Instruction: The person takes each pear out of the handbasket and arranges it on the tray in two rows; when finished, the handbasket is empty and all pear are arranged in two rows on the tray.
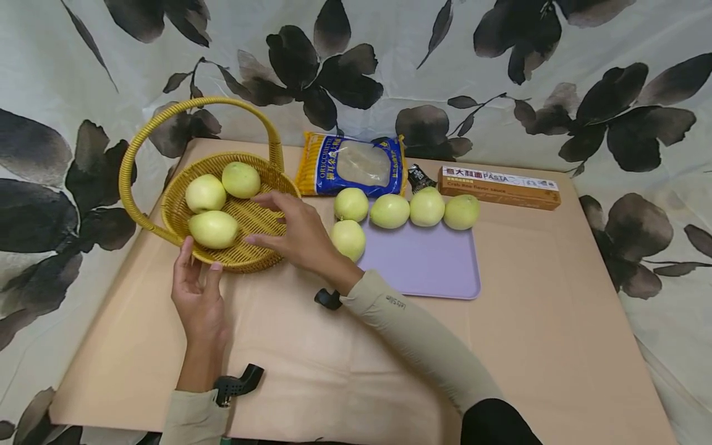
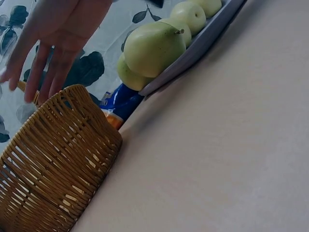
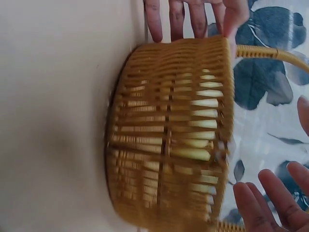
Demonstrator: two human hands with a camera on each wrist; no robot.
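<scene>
Three pale green pears (image 1: pixel 214 229) lie inside a yellow wicker basket (image 1: pixel 253 264) with a tall arched handle. My right hand (image 1: pixel 303 232) is over the basket's right side, thumb and fingers spread, holding nothing. In the right wrist view my left hand (image 3: pixel 197 19) has its fairly straight fingers against the outside of the basket wall, thumb near the rim. From the head view that left hand (image 1: pixel 199 300) is at the basket's near left side. Several more pears (image 1: pixel 389 211) sit along the far and left edges of a lilac tray (image 1: pixel 423 262).
Behind the tray lie a blue and yellow bag of orecchiette (image 1: pixel 356 164), a small black packet (image 1: pixel 419 178) and a brown and white pasta box (image 1: pixel 499 186). A floral cloth (image 1: pixel 423 80) hangs behind the table (image 1: pixel 534 321).
</scene>
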